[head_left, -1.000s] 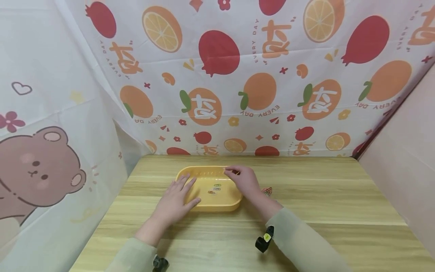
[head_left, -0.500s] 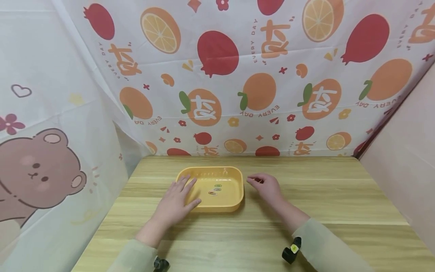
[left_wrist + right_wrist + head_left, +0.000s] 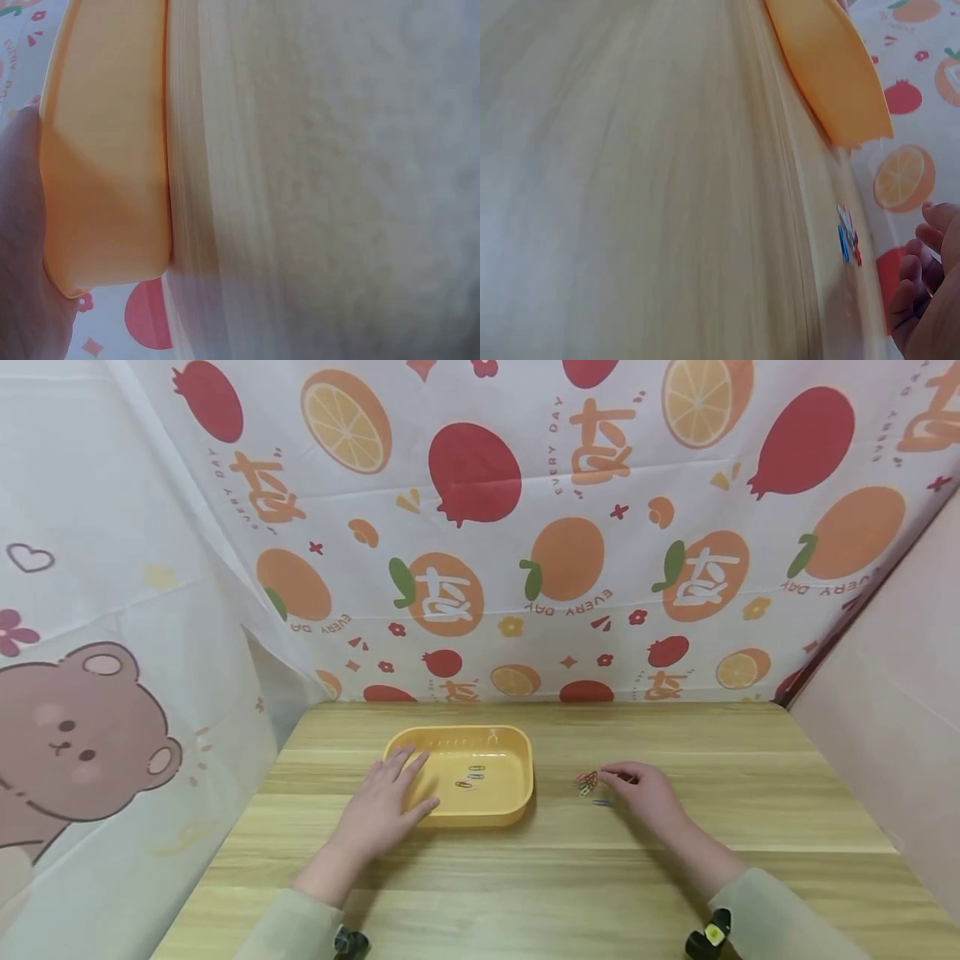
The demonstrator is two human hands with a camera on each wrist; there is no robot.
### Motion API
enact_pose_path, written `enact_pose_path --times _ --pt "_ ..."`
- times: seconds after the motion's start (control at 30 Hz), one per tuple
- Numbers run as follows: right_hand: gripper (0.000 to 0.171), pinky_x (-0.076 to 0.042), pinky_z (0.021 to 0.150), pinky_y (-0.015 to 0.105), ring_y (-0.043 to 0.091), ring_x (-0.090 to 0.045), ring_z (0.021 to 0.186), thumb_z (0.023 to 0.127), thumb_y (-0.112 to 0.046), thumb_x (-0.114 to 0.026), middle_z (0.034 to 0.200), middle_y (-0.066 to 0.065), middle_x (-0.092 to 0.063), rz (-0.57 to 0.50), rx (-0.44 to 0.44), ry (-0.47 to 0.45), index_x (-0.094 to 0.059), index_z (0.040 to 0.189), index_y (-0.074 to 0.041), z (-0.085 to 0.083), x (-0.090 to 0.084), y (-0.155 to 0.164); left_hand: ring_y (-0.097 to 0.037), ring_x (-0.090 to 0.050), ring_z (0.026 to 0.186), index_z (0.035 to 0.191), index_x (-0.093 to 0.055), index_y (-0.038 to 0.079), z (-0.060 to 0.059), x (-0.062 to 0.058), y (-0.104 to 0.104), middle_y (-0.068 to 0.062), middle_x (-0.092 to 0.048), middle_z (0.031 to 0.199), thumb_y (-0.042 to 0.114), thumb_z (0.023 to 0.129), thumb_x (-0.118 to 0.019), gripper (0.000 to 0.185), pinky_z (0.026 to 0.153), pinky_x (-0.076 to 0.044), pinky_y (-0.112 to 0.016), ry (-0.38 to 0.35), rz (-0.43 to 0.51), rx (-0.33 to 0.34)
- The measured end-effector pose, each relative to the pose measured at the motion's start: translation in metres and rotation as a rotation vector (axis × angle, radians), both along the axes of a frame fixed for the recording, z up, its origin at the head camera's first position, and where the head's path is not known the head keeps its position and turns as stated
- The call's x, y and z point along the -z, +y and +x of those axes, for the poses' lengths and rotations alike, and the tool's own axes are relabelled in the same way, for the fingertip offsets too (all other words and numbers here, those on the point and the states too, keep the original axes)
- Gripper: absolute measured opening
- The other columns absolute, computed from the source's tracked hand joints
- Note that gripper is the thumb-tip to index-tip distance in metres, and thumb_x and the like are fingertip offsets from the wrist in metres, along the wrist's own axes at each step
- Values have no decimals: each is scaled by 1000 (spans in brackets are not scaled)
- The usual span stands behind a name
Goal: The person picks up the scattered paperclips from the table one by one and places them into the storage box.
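Observation:
A yellow plastic tray (image 3: 517, 814) stands on the table with several paper clips (image 3: 470, 777) lying inside. My left hand (image 3: 382, 806) rests over its left end, fingers spread and fairly straight, with the thumb by the near rim. In the left wrist view, part of that hand (image 3: 26, 225) lies along the tray's wall (image 3: 109, 150). Right of the tray is a small pile of coloured paper clips (image 3: 586, 782), with a blue paper clip (image 3: 602, 802) just in front. My right hand (image 3: 648, 793) is at the pile's right side, fingers loosely curled; no clip shows in its grasp.
A wood-grain table (image 3: 480, 893) carries everything. Behind it hangs a fruit-print cloth (image 3: 495, 568), and a bear-print cloth (image 3: 90, 735) hangs at the left. A pale panel (image 3: 892, 693) borders the right side.
My right hand has moved from above the tray's far right corner rightward and nearer to me, to the clip pile. The left hand has stayed on the tray.

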State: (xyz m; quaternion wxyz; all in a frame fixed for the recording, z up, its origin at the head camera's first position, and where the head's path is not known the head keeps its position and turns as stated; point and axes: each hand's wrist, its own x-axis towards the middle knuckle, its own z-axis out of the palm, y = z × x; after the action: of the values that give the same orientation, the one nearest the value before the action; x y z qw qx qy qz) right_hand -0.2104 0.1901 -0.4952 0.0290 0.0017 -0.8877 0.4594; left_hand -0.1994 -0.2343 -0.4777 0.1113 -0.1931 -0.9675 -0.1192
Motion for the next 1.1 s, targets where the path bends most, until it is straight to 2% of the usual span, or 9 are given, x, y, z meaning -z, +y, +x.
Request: enact_pose_path --times 0.23,0.5,0.6,0.73,0.83,1.1 --pt "26 -49 70 30 16 -56 82 93 -30 -71 95 2 -70 46 1 14 -77 109 -11 3 3 11 -32 -25 147 154 -37 15 0 1 0 -12 -31 160 62 93 -55 79 120 -17 -55 -7 -1 2" --pt "24 -50 74 31 18 -59 91 94 -28 -70 111 6 -71 72 -28 -22 -76 112 -13 5 6 13 -32 -23 148 154 -36 15 1 -1 0 -11 -30 160 59 93 -58 78 121 -14 -54 -19 7 -5" --pt "24 -50 72 30 18 -58 88 94 -28 -70 109 5 -71 80 -41 -37 -76 111 -13 4 6 12 -32 -24 148 154 -37 15 1 -2 0 -12 -31 160 60 93 -57 78 120 -17 -55 -8 6 -1" --pt "22 -48 66 29 17 -55 80 93 -26 -71 101 3 -72 103 -67 -36 -77 109 -13 3 8 10 -31 -24 148 155 -36 16 1 -3 0 -11 -30 160 67 94 -48 81 120 -17 -54 -16 -6 -2" --pt "19 -49 68 30 15 -57 81 92 -25 -73 101 2 -72 145 -91 -18 -78 106 -15 4 10 10 -30 -23 149 156 -34 17 0 -3 -1 -10 -28 161 69 93 -45 82 121 -15 -52 -36 -12 -7" --pt "13 -53 77 36 12 -63 89 89 -26 -75 106 -1 -74 245 -152 22 -80 101 -22 2 14 8 -30 -21 149 156 -34 18 -1 -3 -2 -9 -27 162 62 94 -54 78 122 -13 -51 -50 -11 -15"
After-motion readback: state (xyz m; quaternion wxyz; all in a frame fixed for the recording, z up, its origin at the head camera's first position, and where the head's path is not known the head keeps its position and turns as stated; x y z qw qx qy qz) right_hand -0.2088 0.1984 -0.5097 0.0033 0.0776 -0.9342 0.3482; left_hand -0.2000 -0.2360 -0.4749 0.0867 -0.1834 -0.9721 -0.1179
